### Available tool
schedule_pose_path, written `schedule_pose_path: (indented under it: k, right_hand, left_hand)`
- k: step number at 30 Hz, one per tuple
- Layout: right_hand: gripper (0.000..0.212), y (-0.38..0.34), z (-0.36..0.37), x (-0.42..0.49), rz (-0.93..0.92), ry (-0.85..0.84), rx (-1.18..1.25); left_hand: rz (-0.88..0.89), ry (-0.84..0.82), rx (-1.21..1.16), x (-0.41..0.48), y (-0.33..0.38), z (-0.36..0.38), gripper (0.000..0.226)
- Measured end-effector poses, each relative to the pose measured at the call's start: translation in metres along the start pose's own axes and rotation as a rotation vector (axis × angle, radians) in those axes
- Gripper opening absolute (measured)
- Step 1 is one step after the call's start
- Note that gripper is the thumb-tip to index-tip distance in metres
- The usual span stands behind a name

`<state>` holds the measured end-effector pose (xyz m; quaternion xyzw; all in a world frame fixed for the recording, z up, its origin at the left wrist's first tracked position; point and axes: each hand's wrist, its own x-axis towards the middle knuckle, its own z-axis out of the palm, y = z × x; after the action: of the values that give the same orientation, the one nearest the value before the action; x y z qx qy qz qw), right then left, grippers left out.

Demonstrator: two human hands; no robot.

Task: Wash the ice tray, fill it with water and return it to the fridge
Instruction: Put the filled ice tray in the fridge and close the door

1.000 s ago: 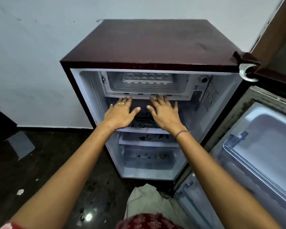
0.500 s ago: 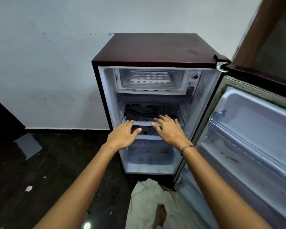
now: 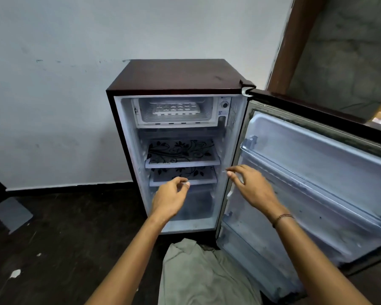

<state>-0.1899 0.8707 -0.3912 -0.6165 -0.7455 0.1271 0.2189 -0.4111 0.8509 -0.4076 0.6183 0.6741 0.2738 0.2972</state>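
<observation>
A white ice tray point(image 3: 176, 109) lies flat in the freezer box at the top of a small dark-red fridge point(image 3: 174, 78). The fridge door point(image 3: 317, 172) stands wide open to the right. My left hand point(image 3: 169, 200) hovers in front of the lower shelves, fingers loosely curled, holding nothing. My right hand point(image 3: 252, 186) is spread near the fridge's right edge, close to the door's inner side, and holds nothing. Both hands are well below the tray and apart from it.
Two glass shelves with black floral print point(image 3: 180, 154) sit under the freezer box. A pale cloth point(image 3: 202, 276) lies on the dark floor before the fridge. A white wall stands behind, and a brown door frame point(image 3: 295, 40) rises at the right.
Both hands have drawn back from the shelf under the freezer box and dropped lower; the right one drifted toward the door. The view has pulled away from the fridge. The tray stayed put.
</observation>
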Motion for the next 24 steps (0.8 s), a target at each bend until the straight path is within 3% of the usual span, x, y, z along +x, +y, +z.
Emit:
schedule_pose_path:
  k: [6, 13, 17, 21, 24]
  right_hand:
    - [0.03, 0.046, -0.065, -0.025, 0.011, 0.176, -0.018]
    - [0.025, 0.129, -0.166, -0.048, -0.049, 0.341, -0.147]
    - [0.044, 0.178, -0.221, -0.059, -0.001, 0.463, -0.297]
    - [0.059, 0.22, -0.248, -0.069, 0.194, 0.423, -0.453]
    - [0.055, 0.226, -0.251, -0.077, 0.301, 0.336, -0.489]
  left_hand:
    - [0.083, 0.039, -0.182, -0.007, 0.046, 0.031, 0.02]
    - [0.204, -0.016, -0.319, -0.018, 0.144, 0.093, 0.031]
    - [0.3, -0.057, -0.364, -0.032, 0.198, 0.128, 0.022]
    - [0.375, -0.079, -0.324, -0.047, 0.242, 0.153, 0.025]
    - [0.41, -0.091, -0.301, -0.059, 0.268, 0.165, 0.025]
